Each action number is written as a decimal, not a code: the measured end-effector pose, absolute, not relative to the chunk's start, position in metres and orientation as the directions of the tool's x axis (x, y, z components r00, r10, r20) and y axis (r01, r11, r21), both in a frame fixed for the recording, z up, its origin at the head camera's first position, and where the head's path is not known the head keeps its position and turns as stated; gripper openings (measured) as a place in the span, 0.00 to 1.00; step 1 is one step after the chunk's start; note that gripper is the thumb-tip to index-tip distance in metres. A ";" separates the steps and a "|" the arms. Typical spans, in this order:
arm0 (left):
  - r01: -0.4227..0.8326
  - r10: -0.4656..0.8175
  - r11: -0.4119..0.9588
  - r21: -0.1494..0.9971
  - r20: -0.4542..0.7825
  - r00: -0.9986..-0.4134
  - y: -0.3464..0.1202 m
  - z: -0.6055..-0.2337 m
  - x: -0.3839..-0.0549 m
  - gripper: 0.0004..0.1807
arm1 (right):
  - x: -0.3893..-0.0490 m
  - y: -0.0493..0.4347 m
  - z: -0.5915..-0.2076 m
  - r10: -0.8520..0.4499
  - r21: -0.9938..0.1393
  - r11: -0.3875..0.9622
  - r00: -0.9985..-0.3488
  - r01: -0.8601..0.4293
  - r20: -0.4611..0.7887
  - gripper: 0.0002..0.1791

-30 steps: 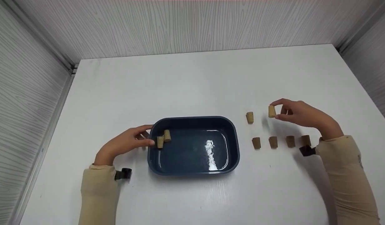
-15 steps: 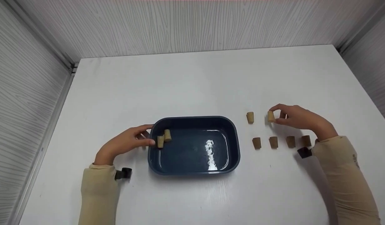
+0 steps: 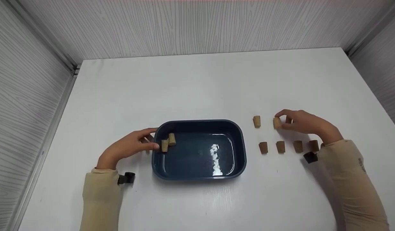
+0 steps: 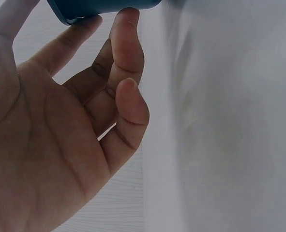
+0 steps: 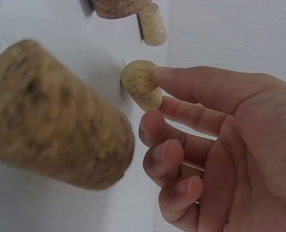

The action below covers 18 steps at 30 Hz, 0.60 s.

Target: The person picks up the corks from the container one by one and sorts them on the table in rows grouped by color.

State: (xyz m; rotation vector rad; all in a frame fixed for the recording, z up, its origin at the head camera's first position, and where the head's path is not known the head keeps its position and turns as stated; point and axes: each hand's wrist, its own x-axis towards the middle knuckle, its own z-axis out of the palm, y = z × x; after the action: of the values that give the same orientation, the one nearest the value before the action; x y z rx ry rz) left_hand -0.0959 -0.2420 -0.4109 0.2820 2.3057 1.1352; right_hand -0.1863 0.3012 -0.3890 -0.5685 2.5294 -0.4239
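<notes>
My left hand [image 3: 128, 147] grips the left end of a dark blue basin [image 3: 199, 178], thumb over the rim and index finger at its far left corner. In the left wrist view, fingertips meet the basin's wall [image 4: 104, 6]. Two cork stoppers [image 3: 172, 139] lie together inside, at the left. On the table to the right, my right hand [image 3: 301, 122] pinches a light cork stopper [image 3: 276, 123] between thumb and index finger, its other fingers curled. In the right wrist view this stopper [image 5: 139, 77] stands upright, right at the tabletop. Another light stopper [image 3: 256, 121] stands just left of it.
A row of several darker cork stoppers [image 3: 280, 147] stands nearer the body, below the right hand; the rightmost [image 3: 314, 145] is close to the right wrist's black camera [image 3: 310, 157]. White table [image 3: 197, 86] with panelled walls [image 3: 197, 25] at its back and sides.
The right hand has lowered the light stopper to the tabletop, moving slightly toward the body and left. The left hand and the basin have stayed in place.
</notes>
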 end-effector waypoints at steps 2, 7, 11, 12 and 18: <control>-0.052 0.411 0.622 0.781 -0.382 -0.828 -0.242 -0.411 -0.096 0.38 | -0.186 0.301 -0.390 -0.473 -0.397 0.862 -0.781 -0.314 -0.409 0.22; -0.048 0.416 0.622 0.781 -0.381 -0.826 -0.242 -0.411 -0.095 0.38 | -0.187 0.301 -0.393 -0.482 -0.400 0.859 -0.769 -0.320 -0.419 0.24; -0.044 0.418 0.622 0.782 -0.379 -0.826 -0.242 -0.411 -0.095 0.38 | -0.188 0.302 -0.393 -0.485 -0.402 0.857 -0.767 -0.322 -0.420 0.25; -0.044 0.418 0.621 0.783 -0.378 -0.826 -0.242 -0.411 -0.095 0.38 | -0.188 0.302 -0.393 -0.484 -0.398 0.858 -0.769 -0.324 -0.418 0.25; -0.044 0.414 0.626 0.779 -0.380 -0.827 -0.242 -0.412 -0.096 0.38 | -0.187 0.303 -0.392 -0.466 -0.381 0.868 -0.784 -0.317 -0.410 0.24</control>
State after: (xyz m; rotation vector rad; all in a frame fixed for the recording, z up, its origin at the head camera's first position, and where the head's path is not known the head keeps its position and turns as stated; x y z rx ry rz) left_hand -0.0963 -0.2419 -0.4115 0.2898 2.3109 1.1269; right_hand -0.1874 0.3025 -0.3917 -0.5708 2.5360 -0.4004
